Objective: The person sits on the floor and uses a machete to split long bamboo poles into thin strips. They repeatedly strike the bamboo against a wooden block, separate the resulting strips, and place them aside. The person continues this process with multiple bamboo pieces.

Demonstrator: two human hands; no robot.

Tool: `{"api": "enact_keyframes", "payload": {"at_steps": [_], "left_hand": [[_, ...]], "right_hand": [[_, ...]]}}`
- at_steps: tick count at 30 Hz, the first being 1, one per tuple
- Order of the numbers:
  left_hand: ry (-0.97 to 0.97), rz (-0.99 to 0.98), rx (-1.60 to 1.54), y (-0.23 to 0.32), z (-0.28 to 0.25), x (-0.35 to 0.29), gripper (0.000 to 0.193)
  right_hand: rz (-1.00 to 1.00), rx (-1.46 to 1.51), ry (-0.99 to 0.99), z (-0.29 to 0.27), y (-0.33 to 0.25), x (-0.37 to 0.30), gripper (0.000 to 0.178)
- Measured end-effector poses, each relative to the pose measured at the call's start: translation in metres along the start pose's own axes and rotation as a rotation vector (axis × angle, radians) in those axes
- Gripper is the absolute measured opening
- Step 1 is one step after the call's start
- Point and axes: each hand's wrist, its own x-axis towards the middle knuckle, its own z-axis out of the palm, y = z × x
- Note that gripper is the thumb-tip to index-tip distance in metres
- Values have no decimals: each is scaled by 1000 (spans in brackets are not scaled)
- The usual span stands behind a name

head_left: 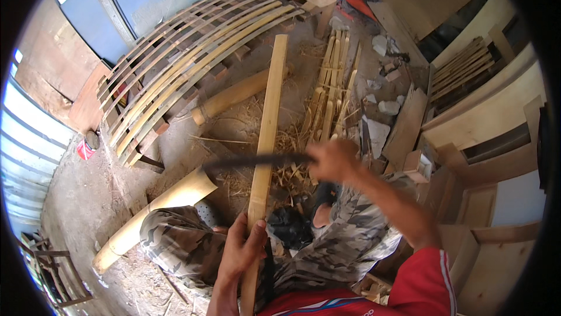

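Lengthwise, bamboo slat (266, 135) pointing away.

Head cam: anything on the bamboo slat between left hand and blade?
Nothing: the bamboo slat runs bare from the left hand up to the dark blade crossing it, head view.

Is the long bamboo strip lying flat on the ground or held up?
Held up: the left hand grips the bamboo strip near its lower end, and it slants away over the debris.

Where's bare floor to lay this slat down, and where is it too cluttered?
Bare dirt lies left, between the red can and the bamboo pole. Crowded: shavings under the blade, split strips beyond, stones and boards right.
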Motion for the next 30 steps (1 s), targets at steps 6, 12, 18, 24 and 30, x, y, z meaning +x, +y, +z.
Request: {"api": "enact_keyframes", "payload": {"at_steps": [6, 12, 18, 24, 30], "left_hand": [[-31, -72, 9, 2, 0, -6, 31], [-30, -44, -23, 3, 5, -2, 30], [-41, -78, -65, 2, 5, -7, 31], [-77, -96, -54, 1, 4, -7, 34], [-80, -51, -76, 9, 9, -3, 35]], "right_hand": [[67, 36, 25, 0, -1, -1, 13], [-51, -20, -31, -2, -5, -6, 16], [-55, -50, -145, -7, -14, -13, 17], [1, 7, 2, -5, 3, -13, 16], [-133, 15, -10, -3, -6, -27, 15]]}}
